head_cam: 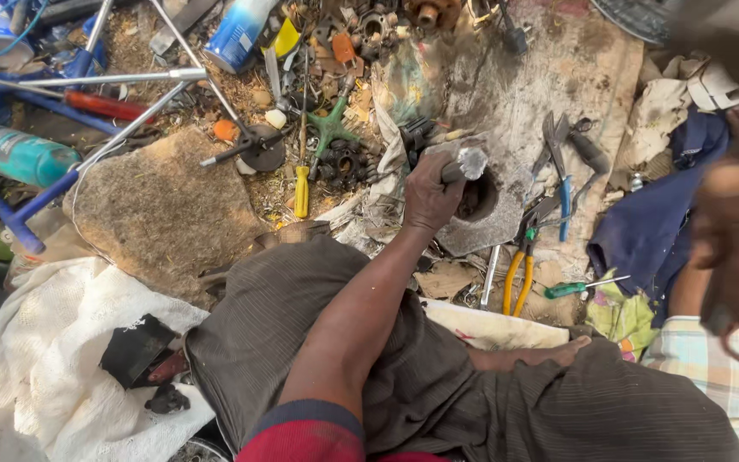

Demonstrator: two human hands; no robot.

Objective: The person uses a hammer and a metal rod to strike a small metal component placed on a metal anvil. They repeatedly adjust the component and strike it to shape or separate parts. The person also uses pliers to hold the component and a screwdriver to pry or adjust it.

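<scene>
One hand (428, 195) grips metal rod (465, 162) | blue can (237, 34) (top).

Head camera, looking steeply down — close

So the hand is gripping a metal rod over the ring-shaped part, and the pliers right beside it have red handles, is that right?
Not quite. In the head view the hand grips the metal rod over the ring-shaped part, but the pliers beside it have yellow handles, not red.
</scene>
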